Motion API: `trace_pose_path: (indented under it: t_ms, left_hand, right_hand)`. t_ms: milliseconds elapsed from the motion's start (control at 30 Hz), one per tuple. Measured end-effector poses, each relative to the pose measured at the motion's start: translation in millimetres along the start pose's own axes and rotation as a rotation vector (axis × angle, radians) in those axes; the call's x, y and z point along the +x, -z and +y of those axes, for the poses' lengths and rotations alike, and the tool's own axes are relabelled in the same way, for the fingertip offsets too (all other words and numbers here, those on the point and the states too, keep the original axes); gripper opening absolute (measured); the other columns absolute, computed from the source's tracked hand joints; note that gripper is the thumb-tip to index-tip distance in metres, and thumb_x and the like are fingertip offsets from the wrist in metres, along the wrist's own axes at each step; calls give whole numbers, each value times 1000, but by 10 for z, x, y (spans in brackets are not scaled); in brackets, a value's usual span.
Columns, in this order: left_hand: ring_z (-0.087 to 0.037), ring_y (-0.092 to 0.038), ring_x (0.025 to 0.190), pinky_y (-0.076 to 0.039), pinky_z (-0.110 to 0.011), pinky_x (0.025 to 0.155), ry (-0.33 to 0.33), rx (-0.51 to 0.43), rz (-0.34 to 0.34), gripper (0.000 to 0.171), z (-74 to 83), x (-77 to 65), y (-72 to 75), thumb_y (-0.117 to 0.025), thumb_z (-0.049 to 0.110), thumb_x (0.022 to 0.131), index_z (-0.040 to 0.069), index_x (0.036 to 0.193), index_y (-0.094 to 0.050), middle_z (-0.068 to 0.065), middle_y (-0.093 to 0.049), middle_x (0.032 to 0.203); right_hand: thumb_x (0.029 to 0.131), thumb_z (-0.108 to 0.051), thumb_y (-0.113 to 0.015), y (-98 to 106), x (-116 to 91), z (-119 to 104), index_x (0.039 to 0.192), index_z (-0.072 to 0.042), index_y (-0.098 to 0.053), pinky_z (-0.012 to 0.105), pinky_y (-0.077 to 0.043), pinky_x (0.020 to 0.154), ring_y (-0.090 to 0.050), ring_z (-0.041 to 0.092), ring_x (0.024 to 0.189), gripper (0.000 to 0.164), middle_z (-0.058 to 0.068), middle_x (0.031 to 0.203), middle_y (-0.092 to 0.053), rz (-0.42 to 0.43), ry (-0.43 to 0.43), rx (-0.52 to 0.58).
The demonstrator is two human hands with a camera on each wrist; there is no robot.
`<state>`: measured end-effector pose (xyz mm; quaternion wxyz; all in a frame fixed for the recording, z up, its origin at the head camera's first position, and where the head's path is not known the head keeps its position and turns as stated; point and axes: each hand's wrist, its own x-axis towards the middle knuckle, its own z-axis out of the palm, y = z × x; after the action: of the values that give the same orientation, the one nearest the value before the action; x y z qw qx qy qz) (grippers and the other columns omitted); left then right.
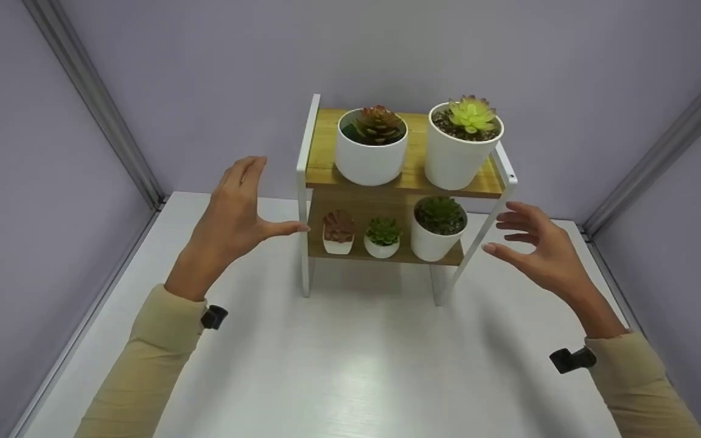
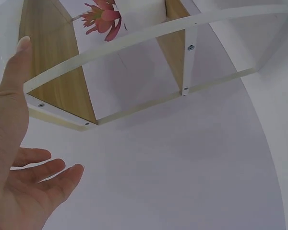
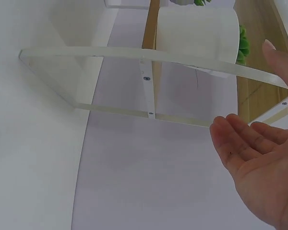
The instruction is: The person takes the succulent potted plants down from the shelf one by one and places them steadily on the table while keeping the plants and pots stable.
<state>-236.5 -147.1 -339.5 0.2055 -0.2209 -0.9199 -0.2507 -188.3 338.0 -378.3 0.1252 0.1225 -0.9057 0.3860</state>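
A small two-tier plant shelf (image 1: 324, 137) with wooden boards and a white frame stands between my hands. On its top board are a reddish succulent in a wide white pot (image 1: 370, 161) and a yellow-green succulent in a taller white pot (image 1: 454, 159). My left hand (image 1: 229, 213) is at the shelf's left side, fingers extended and thumb stretched toward the front post; whether the thumb touches it I cannot tell. To the right, my right hand (image 1: 545, 249) is held beside the right post, fingers loosely bent and nothing in them. Both wrist views show the side frame near each hand.
The lower board holds a small reddish succulent (image 1: 338, 231), a small green succulent (image 1: 382, 234) and a larger white pot (image 1: 434, 240) with a green plant. A white tabletop (image 1: 338, 365) lies beneath. Pale walls with grey metal corner strips (image 1: 101, 97) enclose the back and sides.
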Motion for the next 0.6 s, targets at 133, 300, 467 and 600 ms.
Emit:
trace_pose_path:
  t_ms: [133, 300, 467, 600]
  left_hand:
    - [-40, -60, 131, -54, -52, 111, 44, -104, -15, 122, 20, 22, 62, -95, 56, 69, -5, 158, -38, -23, -44, 159]
    - [-38, -63, 126, -57, -50, 107, 24, -132, 8, 116, 61, 64, 108, -95, 54, 70, -3, 155, -41, -21, -48, 156]
    - [-36, -59, 129, -57, -47, 107, -12, -149, 52, 104, 128, 123, 178, -96, 53, 70, 0, 144, -46, -19, -54, 146]
    - [-34, -56, 137, -53, -47, 113, -9, -166, 54, 111, 186, 173, 190, -95, 57, 68, 0, 150, -46, -17, -51, 152]
  right_hand:
    - [92, -26, -84, -34, 28, -19, 155, -12, -48, 4, -50, 94, -61, -12, 113, 73, 14, 139, -67, -8, 2, 38]
    - [93, -25, -82, -62, 56, -38, 153, -16, -51, 7, -53, 94, -64, -6, 114, 68, 11, 138, -67, -13, -2, 72]
    - [98, -26, -77, -99, 75, -66, 149, -14, -56, 6, -52, 94, -64, -6, 114, 57, 9, 135, -68, -8, 0, 91]
    - [102, -30, -71, -99, 56, -78, 145, -13, -59, 5, -49, 95, -63, -7, 115, 48, 8, 134, -69, -2, -39, 92]
